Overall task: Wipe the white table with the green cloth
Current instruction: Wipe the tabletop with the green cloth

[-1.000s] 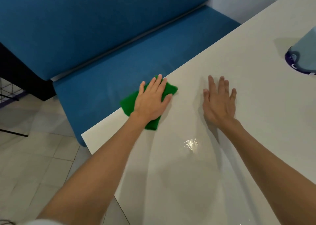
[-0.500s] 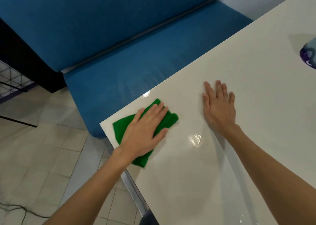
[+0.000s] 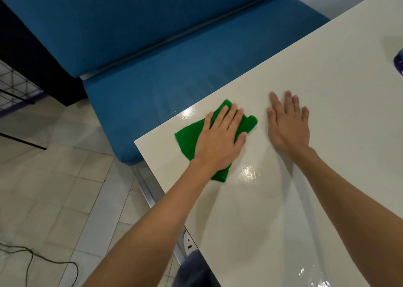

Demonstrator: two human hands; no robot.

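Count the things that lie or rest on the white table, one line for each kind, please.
hands: 2, the left hand and the right hand
green cloth: 1
purple object, cut off at the right edge: 1
Total: 4

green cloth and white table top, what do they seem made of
Green cloth: looks like soft matte fabric, perhaps microfibre; it creases and lies limp under the left hand. White table: hard, smooth, glossy top, maybe laminate or lacquered board; it shows bright glare spots and faint reflections.
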